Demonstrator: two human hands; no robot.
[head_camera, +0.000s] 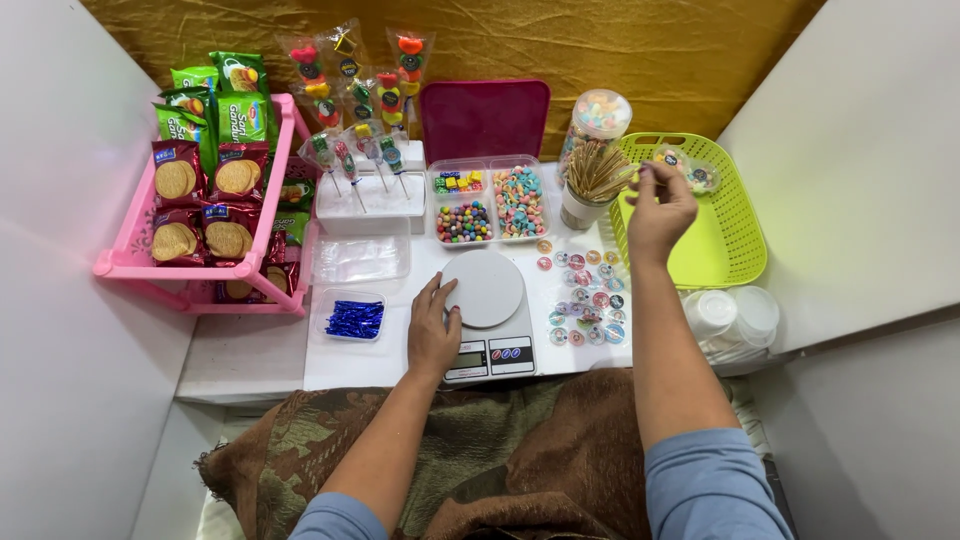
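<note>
The left hand (432, 335) lies flat and empty on the counter (250, 355), fingers narrow together, touching the left side of the white kitchen scale (487, 318) at the front edge. The scale has a round white plate, and nothing stands on it. The right hand (657, 208) is raised over the left rim of the green basket (722, 245) at the right edge of the counter; its fingertips pinch something small, but I cannot tell what it is. Inside the basket, near its far rim, lie wrapped small items (692, 172).

Between the scale and the basket many round stickers (585, 300) are spread on the counter; they overlap, so I cannot count them exactly. Behind them stands one white cup with wooden sticks (592, 180), and just behind it one clear jar of pastel candies (598, 115). Behind the scale is a clear candy tray (488, 200) with three compartments of coloured sweets, and one dark pink lid (484, 118) leans at the back edge. Left of the tray a white foam block (370, 200) carries candy skewers (360, 90), about seven. Nearer the front left are one stack of clear bags (360, 258) and one small box of blue twist ties (354, 318). At the left edge a pink rack (135, 250) holds four red biscuit packs (205, 205) on top with green snack packs (215, 100) behind. White lids (735, 318) are stacked at the front right corner.
</note>
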